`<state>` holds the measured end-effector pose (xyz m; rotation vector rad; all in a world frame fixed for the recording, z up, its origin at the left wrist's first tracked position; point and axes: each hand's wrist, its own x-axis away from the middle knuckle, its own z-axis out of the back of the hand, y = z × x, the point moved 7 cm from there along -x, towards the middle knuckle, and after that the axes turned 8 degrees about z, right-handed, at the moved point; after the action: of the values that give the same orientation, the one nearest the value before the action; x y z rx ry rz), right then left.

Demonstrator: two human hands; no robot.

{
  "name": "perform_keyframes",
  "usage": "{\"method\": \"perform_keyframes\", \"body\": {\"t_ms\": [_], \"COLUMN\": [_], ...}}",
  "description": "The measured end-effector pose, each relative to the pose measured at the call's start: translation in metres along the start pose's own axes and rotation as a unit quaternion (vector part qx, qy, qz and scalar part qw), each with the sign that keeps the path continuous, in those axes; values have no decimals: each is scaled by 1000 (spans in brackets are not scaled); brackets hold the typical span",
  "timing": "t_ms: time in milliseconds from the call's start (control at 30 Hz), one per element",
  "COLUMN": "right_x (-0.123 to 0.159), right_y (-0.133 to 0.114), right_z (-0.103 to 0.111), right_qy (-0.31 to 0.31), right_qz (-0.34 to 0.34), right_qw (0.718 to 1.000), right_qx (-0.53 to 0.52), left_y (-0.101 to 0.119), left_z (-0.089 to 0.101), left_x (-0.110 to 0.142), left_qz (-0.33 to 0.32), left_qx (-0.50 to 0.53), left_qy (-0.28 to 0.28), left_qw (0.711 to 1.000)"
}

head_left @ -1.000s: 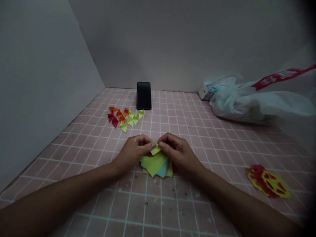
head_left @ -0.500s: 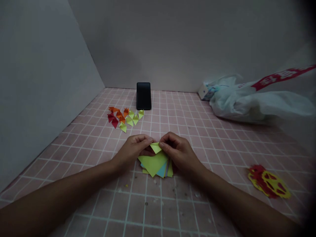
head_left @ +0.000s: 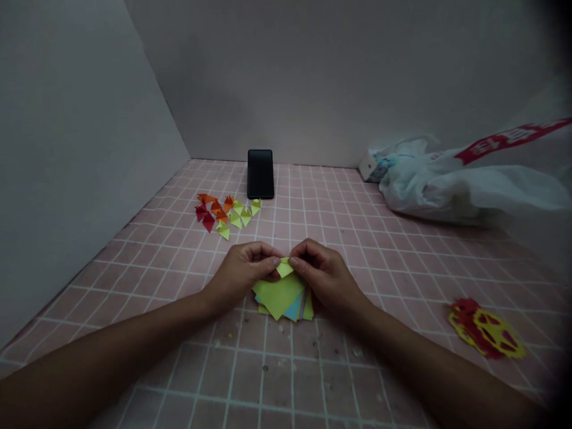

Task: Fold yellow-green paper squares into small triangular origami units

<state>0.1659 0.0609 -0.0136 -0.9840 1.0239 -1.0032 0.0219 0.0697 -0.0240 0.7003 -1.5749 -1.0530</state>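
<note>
Both my hands meet at the middle of the pink tiled table. My left hand (head_left: pixel 243 271) and my right hand (head_left: pixel 322 273) pinch a small folded yellow-green paper piece (head_left: pixel 284 268) between thumbs and forefingers. It is held just above a small stack of coloured paper squares (head_left: pixel 283 296), yellow-green on top with blue and purple edges showing. Farther back on the left lies a cluster of small folded paper triangles (head_left: pixel 224 213) in red, orange and yellow-green.
A black phone (head_left: pixel 260 173) stands upright against the back wall. A white plastic bag (head_left: pixel 465 185) with a small box beside it fills the back right. A red and yellow paper cut-out (head_left: pixel 485 328) lies at the right. Grey walls close the left and back.
The folded piece has been pinched smaller between my fingertips; my hands have shifted only slightly and stay over the paper stack.
</note>
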Motion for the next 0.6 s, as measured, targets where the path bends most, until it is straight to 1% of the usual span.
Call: {"method": "perform_keyframes", "body": {"t_ms": [200,467,600], "right_x": [-1,1,0], "right_y": [-3,1,2], "right_z": [-1,-4,-5], "right_qy": [-12,-17,-28], "right_qz": [4,-26,-16], "right_qw": [1000,997,998], "right_qx": [1,-72,-46], "left_y": [1,-5,-3], "left_z": [-1,2,0], "left_x": [0,-2,0], "left_qz": [-10,3,2], "left_qx": [-26,-34,-32], "left_qy": [0,16,14], "left_qw": [1000,999,999]}}
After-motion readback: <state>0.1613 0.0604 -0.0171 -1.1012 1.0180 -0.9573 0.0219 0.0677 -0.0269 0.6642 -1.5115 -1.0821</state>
